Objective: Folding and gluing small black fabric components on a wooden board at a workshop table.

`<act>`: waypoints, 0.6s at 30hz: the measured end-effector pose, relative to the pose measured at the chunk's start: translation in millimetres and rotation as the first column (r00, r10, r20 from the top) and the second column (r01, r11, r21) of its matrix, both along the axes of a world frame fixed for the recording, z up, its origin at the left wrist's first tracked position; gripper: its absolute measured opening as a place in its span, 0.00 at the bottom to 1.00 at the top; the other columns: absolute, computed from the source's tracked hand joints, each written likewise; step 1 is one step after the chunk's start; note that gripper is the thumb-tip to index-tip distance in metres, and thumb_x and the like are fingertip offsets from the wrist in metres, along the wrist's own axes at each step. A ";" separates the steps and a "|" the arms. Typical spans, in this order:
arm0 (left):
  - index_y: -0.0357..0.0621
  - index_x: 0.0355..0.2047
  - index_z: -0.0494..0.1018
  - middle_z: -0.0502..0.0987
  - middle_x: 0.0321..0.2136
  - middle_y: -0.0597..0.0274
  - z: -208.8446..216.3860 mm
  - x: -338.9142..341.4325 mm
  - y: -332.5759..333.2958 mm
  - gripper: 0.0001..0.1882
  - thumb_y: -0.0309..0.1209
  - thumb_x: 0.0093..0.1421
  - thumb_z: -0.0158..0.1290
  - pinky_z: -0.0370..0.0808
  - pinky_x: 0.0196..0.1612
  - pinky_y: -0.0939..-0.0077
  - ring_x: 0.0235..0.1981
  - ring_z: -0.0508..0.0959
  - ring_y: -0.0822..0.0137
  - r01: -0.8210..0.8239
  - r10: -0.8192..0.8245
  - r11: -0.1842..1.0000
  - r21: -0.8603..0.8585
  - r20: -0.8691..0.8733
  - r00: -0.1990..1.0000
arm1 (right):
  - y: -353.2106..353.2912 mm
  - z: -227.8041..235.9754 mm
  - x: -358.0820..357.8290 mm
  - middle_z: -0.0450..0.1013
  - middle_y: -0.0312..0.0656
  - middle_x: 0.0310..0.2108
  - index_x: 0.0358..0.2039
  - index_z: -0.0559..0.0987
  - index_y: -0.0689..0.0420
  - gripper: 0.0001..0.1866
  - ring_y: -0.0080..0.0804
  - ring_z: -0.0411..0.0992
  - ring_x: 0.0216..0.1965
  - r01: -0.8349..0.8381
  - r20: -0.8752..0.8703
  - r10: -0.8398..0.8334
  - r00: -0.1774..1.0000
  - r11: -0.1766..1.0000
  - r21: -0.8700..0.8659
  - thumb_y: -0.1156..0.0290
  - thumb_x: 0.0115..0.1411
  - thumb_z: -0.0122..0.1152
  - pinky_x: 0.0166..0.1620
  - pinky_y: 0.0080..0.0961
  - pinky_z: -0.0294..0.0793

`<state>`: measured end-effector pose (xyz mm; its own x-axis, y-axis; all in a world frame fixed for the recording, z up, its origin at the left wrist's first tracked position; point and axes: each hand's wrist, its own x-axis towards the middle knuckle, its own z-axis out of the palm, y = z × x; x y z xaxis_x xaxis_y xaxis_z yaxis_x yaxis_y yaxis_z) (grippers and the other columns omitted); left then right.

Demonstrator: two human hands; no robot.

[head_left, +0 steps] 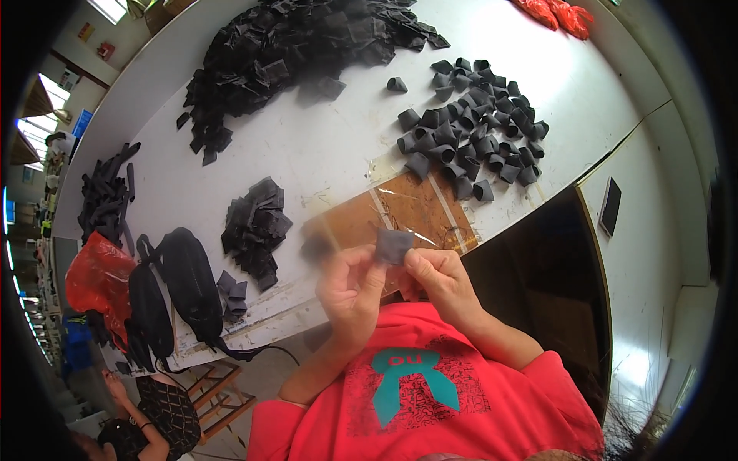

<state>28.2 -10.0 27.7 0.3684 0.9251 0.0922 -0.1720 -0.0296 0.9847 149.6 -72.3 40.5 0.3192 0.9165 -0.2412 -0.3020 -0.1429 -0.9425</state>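
A small dark grey square piece of fabric [393, 246] is held up in front of my chest. My right hand [446, 283] pinches its right edge between thumb and fingers. My left hand [352, 290] closes on its left edge, slightly blurred. Beneath both hands lies a brown board [350, 219] with tape strips, set at the table's near edge. Beyond it on the right sits a heap of dark grey folded fabric loops [465, 127]. A smaller pile of flat dark fabric pieces [257, 227] lies to the left.
A large mound of black fabric pieces [284, 54] covers the far side of the white table [307, 146]. At left are black padded straps [190, 280], a red plastic bag [100, 276] and dark strips [108, 192]. A phone [610, 206] lies at right. Another person [154, 415] sits lower left.
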 end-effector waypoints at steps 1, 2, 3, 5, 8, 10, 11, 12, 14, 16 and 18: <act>0.34 0.32 0.68 0.74 0.26 0.61 -5.8 -1.0 0.7 0.05 0.19 0.53 0.51 0.71 0.33 0.85 0.26 0.74 0.76 -0.029 0.030 0.999 0.020 -0.057 0.998 | -1.1 -3.0 2.6 0.67 0.38 0.16 0.25 0.74 0.61 0.10 0.21 0.65 0.19 -0.031 0.364 0.018 0.931 0.999 0.029 0.66 0.56 0.54 0.21 0.18 0.62; 0.34 0.32 0.68 0.74 0.26 0.61 -7.5 -2.5 1.6 0.05 0.19 0.53 0.51 0.71 0.33 0.85 0.26 0.74 0.76 -0.032 0.033 0.999 0.018 -0.060 0.998 | -2.6 -5.0 5.1 0.66 0.41 0.18 0.26 0.74 0.60 0.06 0.32 0.67 0.20 -0.008 0.717 -0.176 0.675 0.969 0.246 0.72 0.48 0.60 0.22 0.23 0.65; 0.34 0.31 0.68 0.74 0.26 0.61 -8.6 -4.3 3.0 0.05 0.19 0.53 0.51 0.72 0.32 0.85 0.25 0.74 0.76 -0.024 0.022 0.999 -0.031 -0.087 0.996 | -1.5 -4.4 5.9 0.66 0.41 0.18 0.26 0.74 0.60 0.06 0.32 0.67 0.20 -0.010 0.715 -0.172 0.678 0.970 0.243 0.72 0.48 0.60 0.22 0.23 0.65; 0.34 0.31 0.67 0.74 0.25 0.61 -6.7 -4.4 -0.3 0.05 0.18 0.53 0.51 0.72 0.30 0.86 0.24 0.74 0.76 -0.016 0.006 0.996 -0.090 -0.113 0.994 | -1.6 -0.2 6.9 0.67 0.40 0.21 0.26 0.73 0.59 0.09 0.37 0.68 0.21 -0.077 0.762 -0.239 0.602 0.932 0.353 0.76 0.42 0.63 0.23 0.26 0.67; 0.34 0.30 0.67 0.74 0.25 0.61 -3.1 -4.6 -3.5 0.05 0.17 0.53 0.50 0.72 0.27 0.87 0.23 0.74 0.77 0.046 -0.051 0.966 -0.255 -0.012 0.999 | 3.8 -18.4 -0.6 0.67 0.40 0.23 0.25 0.73 0.58 0.11 0.35 0.68 0.22 -0.115 0.781 -0.249 0.572 0.919 0.377 0.78 0.39 0.64 0.23 0.26 0.68; 0.35 0.30 0.66 0.73 0.24 0.62 -14.8 -6.6 -6.4 0.05 0.16 0.52 0.49 0.70 0.24 0.89 0.23 0.73 0.79 0.020 -0.041 0.975 -0.223 -0.090 0.995 | 6.5 -27.9 -3.7 0.65 0.39 0.22 0.24 0.72 0.58 0.11 0.32 0.66 0.22 -0.213 0.867 -0.331 0.373 0.879 0.427 0.77 0.37 0.60 0.22 0.25 0.67; 0.35 0.30 0.66 0.73 0.24 0.62 -25.0 -7.6 -8.8 0.05 0.16 0.52 0.49 0.70 0.24 0.89 0.23 0.73 0.79 0.003 -0.025 0.975 -0.223 -0.093 0.995 | 5.5 -31.5 -5.2 0.65 0.39 0.22 0.24 0.72 0.58 0.11 0.32 0.66 0.22 -0.226 0.866 -0.325 0.381 0.875 0.428 0.77 0.37 0.60 0.22 0.25 0.67; 0.35 0.30 0.66 0.73 0.24 0.63 -38.0 -8.0 -11.8 0.06 0.16 0.52 0.48 0.69 0.23 0.90 0.22 0.73 0.80 -0.010 -0.019 0.989 -0.145 -0.195 0.981 | 2.7 -35.7 -5.1 0.63 0.39 0.22 0.24 0.71 0.58 0.10 0.32 0.65 0.21 -0.282 0.918 -0.336 0.209 0.878 0.386 0.76 0.36 0.59 0.21 0.24 0.65; 0.35 0.31 0.66 0.72 0.23 0.66 -48.2 -8.7 -16.5 0.06 0.18 0.52 0.49 0.67 0.22 0.89 0.21 0.70 0.81 0.020 -0.061 0.984 -0.180 -0.229 0.971 | 0.4 -50.4 1.1 0.60 0.38 0.21 0.23 0.71 0.59 0.11 0.30 0.62 0.20 -0.368 0.945 -0.327 0.024 0.876 0.312 0.72 0.35 0.55 0.20 0.23 0.62; 0.35 0.32 0.66 0.72 0.22 0.65 -55.2 -17.1 -14.4 0.07 0.19 0.52 0.50 0.68 0.23 0.87 0.21 0.70 0.80 -0.030 0.017 0.999 -0.036 -0.318 0.948 | -1.0 -55.0 7.9 0.63 0.39 0.21 0.23 0.71 0.59 0.07 0.30 0.65 0.19 -0.294 0.940 -0.265 0.214 0.900 0.321 0.79 0.39 0.57 0.20 0.23 0.65; 0.36 0.34 0.67 0.72 0.21 0.65 -65.0 -33.6 -7.3 0.10 0.23 0.51 0.52 0.68 0.25 0.84 0.22 0.70 0.79 -0.116 0.188 0.978 0.172 -0.494 0.849 | 6.1 -43.5 24.6 0.66 0.41 0.21 0.23 0.72 0.59 0.06 0.31 0.67 0.18 -0.158 0.890 -0.268 0.370 0.925 0.344 0.82 0.43 0.57 0.20 0.24 0.66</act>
